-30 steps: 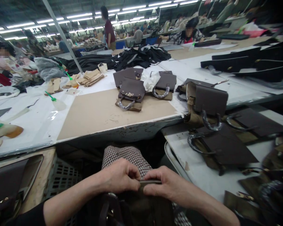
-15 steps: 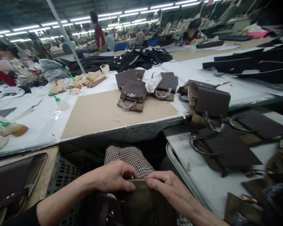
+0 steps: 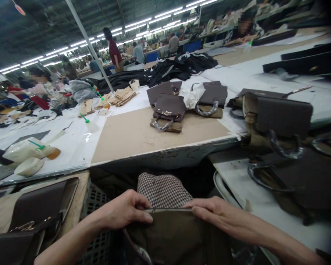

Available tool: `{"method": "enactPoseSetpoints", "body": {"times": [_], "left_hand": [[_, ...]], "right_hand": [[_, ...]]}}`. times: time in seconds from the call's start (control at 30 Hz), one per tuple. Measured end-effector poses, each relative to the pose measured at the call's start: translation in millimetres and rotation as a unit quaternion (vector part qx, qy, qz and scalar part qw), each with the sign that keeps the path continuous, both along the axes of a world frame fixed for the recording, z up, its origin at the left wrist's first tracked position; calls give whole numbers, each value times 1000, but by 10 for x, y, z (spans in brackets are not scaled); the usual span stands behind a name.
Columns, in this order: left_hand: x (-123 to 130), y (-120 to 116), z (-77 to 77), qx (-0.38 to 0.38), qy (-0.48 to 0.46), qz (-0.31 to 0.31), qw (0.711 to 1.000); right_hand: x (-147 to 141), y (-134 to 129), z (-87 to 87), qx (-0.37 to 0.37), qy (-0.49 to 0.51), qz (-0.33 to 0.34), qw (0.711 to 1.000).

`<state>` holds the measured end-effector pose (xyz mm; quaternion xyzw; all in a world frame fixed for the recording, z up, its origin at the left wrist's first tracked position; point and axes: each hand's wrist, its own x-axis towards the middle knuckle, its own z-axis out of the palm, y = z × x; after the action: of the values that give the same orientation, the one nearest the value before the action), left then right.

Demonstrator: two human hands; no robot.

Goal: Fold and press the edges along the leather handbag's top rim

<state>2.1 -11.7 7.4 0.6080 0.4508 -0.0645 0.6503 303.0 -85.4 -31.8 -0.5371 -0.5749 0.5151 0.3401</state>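
An olive-brown handbag (image 3: 176, 235) rests at my lap, its top edge stretched level between my two hands. My left hand (image 3: 127, 211) pinches that edge near its left end, thumb on the near side. My right hand (image 3: 216, 213) grips the same edge towards its right end, thumb also in front. Below my left hand the bag's side opens, showing a pale lining edge. Behind the bag lies checked cloth (image 3: 162, 189) over my legs. The lower part of the bag runs out of the picture.
Brown handbags (image 3: 169, 106) with wrapped handles lie on the worktable (image 3: 121, 136) ahead. More bags (image 3: 284, 114) sit on the right, and others (image 3: 38, 202) on a wooden board at left. A plastic crate (image 3: 96, 202) stands left of my legs. Glue bottles (image 3: 91, 125) stand on the table.
My hands have moved apart along the bag's top edge, and more of the olive-brown side shows. The view has tilted and turned left, so the table's things appear further right.
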Motion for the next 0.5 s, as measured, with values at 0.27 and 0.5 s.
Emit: {"method": "enactPoseSetpoints", "body": {"times": [0.27, 0.5], "left_hand": [[6, 7, 178, 131, 16, -87, 987], [-85, -35, 155, 173, 13, -104, 979]], "right_hand": [[-733, 205, 211, 92, -172, 209, 958], [-968, 208, 71, 92, -150, 187, 967]]}}
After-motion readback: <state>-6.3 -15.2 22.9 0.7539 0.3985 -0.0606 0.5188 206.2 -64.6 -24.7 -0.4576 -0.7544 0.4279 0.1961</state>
